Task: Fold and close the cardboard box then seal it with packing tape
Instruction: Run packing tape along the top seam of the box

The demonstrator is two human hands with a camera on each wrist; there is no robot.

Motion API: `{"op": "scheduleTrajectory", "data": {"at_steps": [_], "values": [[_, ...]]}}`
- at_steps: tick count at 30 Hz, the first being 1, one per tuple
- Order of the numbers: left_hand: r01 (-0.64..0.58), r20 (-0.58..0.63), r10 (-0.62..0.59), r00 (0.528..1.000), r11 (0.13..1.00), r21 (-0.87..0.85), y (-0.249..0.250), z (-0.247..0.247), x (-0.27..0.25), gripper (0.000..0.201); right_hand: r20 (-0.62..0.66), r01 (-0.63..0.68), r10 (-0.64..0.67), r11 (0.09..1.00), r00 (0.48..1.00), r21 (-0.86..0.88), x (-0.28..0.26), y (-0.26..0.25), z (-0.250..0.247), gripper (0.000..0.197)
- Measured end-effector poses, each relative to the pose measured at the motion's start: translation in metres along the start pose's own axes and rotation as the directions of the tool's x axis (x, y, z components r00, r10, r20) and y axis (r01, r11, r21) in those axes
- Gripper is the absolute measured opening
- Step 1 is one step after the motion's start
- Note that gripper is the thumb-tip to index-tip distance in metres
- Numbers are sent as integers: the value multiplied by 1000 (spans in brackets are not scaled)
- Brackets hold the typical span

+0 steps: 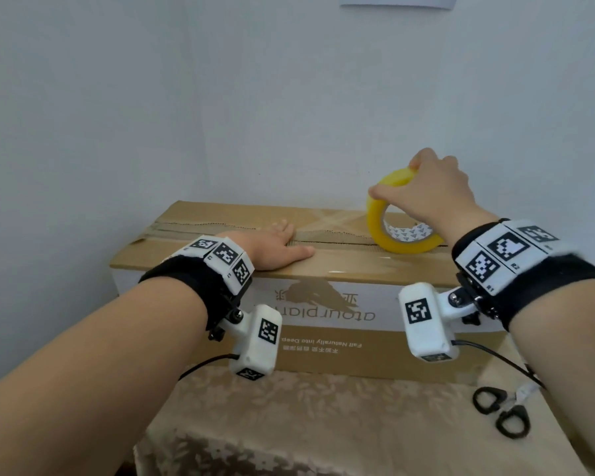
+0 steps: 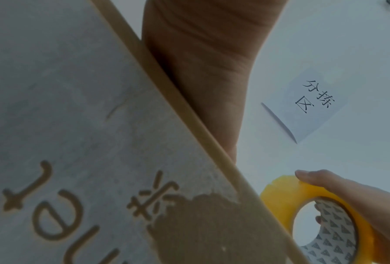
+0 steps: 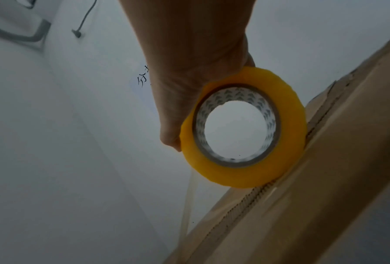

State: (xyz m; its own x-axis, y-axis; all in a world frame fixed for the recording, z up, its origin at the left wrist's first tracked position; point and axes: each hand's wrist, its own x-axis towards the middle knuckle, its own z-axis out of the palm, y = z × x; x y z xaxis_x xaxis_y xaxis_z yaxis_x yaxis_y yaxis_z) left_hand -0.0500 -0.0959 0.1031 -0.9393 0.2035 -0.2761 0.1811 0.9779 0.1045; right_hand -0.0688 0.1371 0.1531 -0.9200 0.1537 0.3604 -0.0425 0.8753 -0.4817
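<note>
A long cardboard box (image 1: 340,355) with white printed sides lies on the table, its top flaps folded shut along a middle seam (image 1: 334,239). My left hand (image 1: 275,247) lies flat on the top, fingers straight, pressing over the seam left of centre. My right hand (image 1: 433,190) grips a yellow roll of packing tape (image 1: 397,235) from above; the roll stands on edge on the seam near the right end. In the right wrist view the tape roll (image 3: 241,171) touches the box (image 3: 325,205), and a clear strip of tape (image 3: 189,205) hangs loose from it. The left wrist view shows the box side (image 2: 76,142) and the roll (image 2: 280,196).
Black-handled scissors (image 1: 500,410) lie on the patterned tablecloth (image 1: 306,424) at the front right, beside a cable. A white wall stands close behind the box, with a paper sign (image 2: 311,105) on it. The table's near edge drops off at the bottom left.
</note>
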Motion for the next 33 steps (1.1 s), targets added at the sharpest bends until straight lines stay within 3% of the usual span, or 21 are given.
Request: {"op": "scheduleTrajectory", "data": {"at_steps": [7,12,16,21,24,33], "values": [[-3,35,0,999,996,87,31,3,6,85,-26,-12,19,968,999,251,-5,16,8,72],[-65,22,64,998,996,53,59,6,13,81,-42,10,-4,990,999,139,-12,6,18,70],[-135,-17,134,991,989,-65,33,2,-7,64,-27,-37,41,991,999,126,-8,2,17,66],[-18,-203,17,979,1000,-3,-16,0,-18,47,-32,-51,57,987,998,150,-9,5,16,64],[45,-257,-32,966,998,43,-15,0,-16,44,-38,-41,46,990,998,137,-12,2,16,64],[-127,-97,121,988,990,-58,53,6,3,53,-19,16,-13,981,1000,191,-16,5,16,65]]}}
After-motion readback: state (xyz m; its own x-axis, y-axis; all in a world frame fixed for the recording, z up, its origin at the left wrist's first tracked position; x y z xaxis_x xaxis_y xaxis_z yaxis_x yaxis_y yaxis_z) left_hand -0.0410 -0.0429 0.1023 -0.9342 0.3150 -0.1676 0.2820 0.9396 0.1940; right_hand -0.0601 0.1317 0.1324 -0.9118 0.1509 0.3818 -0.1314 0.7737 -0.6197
